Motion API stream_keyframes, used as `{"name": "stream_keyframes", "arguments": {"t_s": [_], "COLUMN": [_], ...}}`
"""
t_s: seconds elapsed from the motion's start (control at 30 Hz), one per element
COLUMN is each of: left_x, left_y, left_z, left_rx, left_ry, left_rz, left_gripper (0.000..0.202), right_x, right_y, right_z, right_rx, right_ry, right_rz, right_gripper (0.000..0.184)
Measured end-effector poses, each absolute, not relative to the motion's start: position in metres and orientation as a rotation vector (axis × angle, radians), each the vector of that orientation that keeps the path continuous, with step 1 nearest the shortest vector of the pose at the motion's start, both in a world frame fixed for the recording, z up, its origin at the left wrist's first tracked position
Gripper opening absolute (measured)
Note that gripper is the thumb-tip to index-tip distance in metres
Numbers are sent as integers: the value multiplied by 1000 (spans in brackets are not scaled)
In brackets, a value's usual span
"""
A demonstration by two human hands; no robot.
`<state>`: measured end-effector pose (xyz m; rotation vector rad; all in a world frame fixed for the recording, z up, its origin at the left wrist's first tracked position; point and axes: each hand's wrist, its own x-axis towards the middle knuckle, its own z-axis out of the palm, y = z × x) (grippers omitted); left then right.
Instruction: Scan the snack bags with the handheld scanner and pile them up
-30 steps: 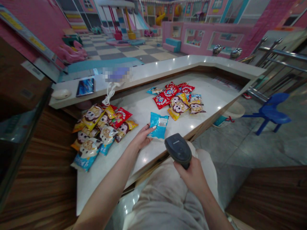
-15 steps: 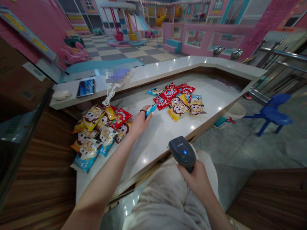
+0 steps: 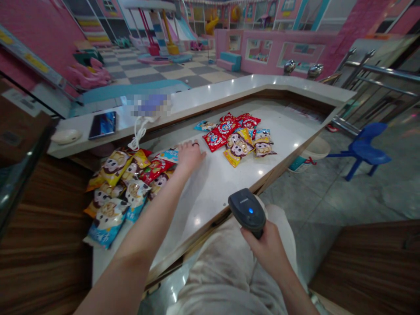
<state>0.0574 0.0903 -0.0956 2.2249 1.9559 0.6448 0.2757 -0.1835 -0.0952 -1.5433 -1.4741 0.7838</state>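
Blue packet [image 3: 169, 155] shifted left; left hand [image 3: 190, 154]: grip unclear; right hand [image 3: 262, 240] grasps scanner [image 3: 246, 211], long axis forward-left.

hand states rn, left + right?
Left hand: at a blue snack bag; whether it grips cannot be told.
Right hand: closed, holding the dark handheld scanner.

Past the left hand [image 3: 190, 155] and farther left, a dark phone [image 3: 103, 124] and a rounded white object [image 3: 66, 136] lie on a raised ledge [image 3: 200, 96]; a white cable [image 3: 139, 133] hangs over its near edge. Well to the right of the right hand [image 3: 266, 243], a bucket [image 3: 303, 161] stands on the grey floor [image 3: 315, 199], a blue chair [image 3: 370, 151] just beside it and a metal railing [image 3: 387, 69] beyond. Far ahead of both hands are a pink partition [image 3: 275, 52] and a slide [image 3: 184, 29].
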Motion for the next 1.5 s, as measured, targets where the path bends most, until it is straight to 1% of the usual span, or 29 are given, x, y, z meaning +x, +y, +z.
{"name": "stream_keyframes", "arguments": {"t_s": [0.07,0.17,0.27,0.37,0.57,0.83,0.93,1.17,1.37,1.5], "left_x": [93,143,176,188,173,119,101,89,88,87], "left_y": [82,74,75,76,65,19,-1,-18,-18,-18], "left_z": [-106,-124,-136,-139,-130,-117,-119,-136,-135,-137], "left_rx": [2243,2209,2165,2114,1871,839,594,636,660,684], "left_ry": [1654,1304,1166,1174,1126,830,766,641,594,572], "left_rz": [838,1013,1081,1064,1104,1101,1031,1005,963,941], "left_gripper": [67,68,67,67,51,37,32,42,42,46], "right_x": [276,276,278,281,282,278,277,273,272,271], "right_y": [-183,-183,-184,-185,-186,-185,-185,-183,-180,-178], "right_z": [-96,-95,-92,-90,-93,-89,-89,-92,-93,-93], "right_rx": [-1545,-1541,-1551,-1563,-1566,-1533,-1541,-1529,-1563,-1546], "right_ry": [-1472,-1463,-1452,-1440,-1438,-1468,-1462,-1454,-1433,-1442], "right_rz": [785,783,767,750,741,757,761,783,783,776], "right_gripper": [11,10,9,9,8,10,12,12,11,12]}}
